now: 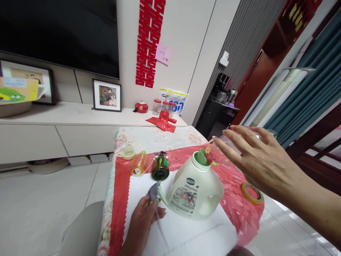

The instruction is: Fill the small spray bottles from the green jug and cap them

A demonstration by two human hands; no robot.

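My left hand point(141, 220) pinches a grey spray head point(152, 192); my right hand point(262, 156), fingers spread, holds a tilted clear bottle point(221, 158) by the pale jug point(195, 195), at my left hand's two o'clock. Amber bottle point(139, 163): twelve. A slow, steady tilt should limit drips.

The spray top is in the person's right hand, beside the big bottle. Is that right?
Not quite: the spray top is in the left hand. The head view shows it there, beside the big bottle.
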